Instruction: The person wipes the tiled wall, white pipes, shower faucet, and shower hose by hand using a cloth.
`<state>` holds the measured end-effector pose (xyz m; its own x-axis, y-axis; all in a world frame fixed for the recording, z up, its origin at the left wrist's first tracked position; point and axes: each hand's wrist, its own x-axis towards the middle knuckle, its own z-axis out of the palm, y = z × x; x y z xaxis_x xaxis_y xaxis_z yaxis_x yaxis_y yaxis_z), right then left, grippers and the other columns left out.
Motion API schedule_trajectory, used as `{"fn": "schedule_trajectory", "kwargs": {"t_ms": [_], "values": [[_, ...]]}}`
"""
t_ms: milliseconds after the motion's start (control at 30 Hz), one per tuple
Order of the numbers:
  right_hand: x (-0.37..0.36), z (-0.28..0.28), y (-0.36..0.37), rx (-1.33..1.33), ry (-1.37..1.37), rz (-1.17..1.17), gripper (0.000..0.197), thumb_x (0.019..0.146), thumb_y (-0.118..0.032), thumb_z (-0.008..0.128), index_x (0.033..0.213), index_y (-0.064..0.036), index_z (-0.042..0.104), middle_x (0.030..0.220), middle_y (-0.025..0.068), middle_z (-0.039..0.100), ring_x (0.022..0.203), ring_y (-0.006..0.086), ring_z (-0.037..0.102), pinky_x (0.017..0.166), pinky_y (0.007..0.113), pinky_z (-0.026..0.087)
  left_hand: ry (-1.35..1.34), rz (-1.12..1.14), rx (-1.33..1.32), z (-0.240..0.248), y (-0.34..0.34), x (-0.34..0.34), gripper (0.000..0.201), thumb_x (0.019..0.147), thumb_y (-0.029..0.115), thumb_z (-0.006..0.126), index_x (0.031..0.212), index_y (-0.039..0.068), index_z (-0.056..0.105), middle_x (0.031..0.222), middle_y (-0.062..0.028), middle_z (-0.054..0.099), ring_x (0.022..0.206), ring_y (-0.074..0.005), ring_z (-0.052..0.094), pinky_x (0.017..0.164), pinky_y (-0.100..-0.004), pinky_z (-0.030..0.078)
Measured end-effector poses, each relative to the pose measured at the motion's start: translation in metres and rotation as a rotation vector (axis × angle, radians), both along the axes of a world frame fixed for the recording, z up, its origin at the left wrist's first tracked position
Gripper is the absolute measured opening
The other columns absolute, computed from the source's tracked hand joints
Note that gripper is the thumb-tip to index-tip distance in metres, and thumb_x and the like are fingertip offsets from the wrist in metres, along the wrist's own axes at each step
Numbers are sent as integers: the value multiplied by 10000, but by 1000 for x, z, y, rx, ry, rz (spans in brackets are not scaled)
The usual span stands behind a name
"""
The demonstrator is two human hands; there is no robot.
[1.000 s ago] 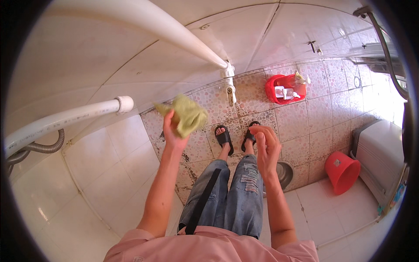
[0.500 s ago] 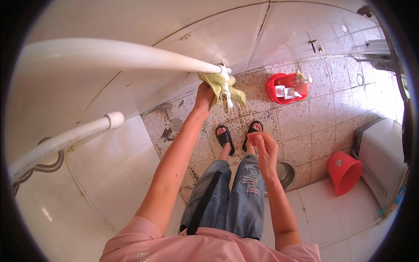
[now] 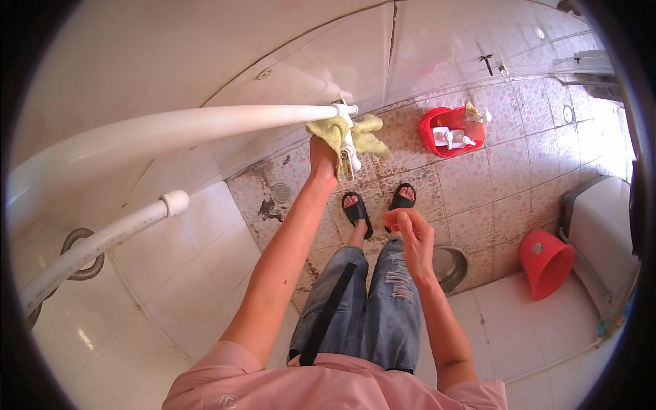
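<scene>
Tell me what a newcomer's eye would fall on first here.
Most striking is the long white pipe sweeping across the upper left to a white fitting, where the left hand holds a yellow-green cloth. Next come a red basket of bottles, upper right, and a red bucket lower down.

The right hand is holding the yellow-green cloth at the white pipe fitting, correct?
Not quite: the head view shows the left hand, not the right, holding the yellow-green cloth at the white pipe fitting.
</scene>
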<state>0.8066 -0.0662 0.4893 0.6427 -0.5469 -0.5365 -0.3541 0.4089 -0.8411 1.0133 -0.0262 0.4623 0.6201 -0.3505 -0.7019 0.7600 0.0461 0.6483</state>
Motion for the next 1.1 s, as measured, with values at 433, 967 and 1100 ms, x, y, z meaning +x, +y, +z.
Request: {"fn": "schedule_trajectory", "kwargs": {"t_ms": [433, 967, 1100], "values": [[-12, -4, 9, 47, 4, -40, 311, 900, -260, 439, 863, 10, 589, 741, 36, 583, 705, 91, 523, 658, 227, 417, 35, -39, -301, -18, 0, 4, 313, 842, 310, 467, 987, 33, 489, 644, 0, 456, 411, -89, 441, 339, -269, 462], [-14, 0, 16, 83, -1, -64, 306, 898, -252, 442, 865, 18, 585, 753, 38, 590, 705, 94, 536, 673, 233, 434, 34, 108, -189, -24, 3, -4, 307, 838, 286, 494, 1010, 32, 508, 634, 16, 451, 451, -52, 439, 303, -218, 388], [-12, -1, 18, 83, -28, -53, 303, 897, -249, 444, 863, 17, 586, 754, 37, 589, 704, 96, 539, 666, 231, 436, -141, -125, -191, -5, 2, 2, 169, 865, 223, 444, 886, 64, 496, 651, 7, 447, 511, -64, 437, 435, -185, 388]]}}
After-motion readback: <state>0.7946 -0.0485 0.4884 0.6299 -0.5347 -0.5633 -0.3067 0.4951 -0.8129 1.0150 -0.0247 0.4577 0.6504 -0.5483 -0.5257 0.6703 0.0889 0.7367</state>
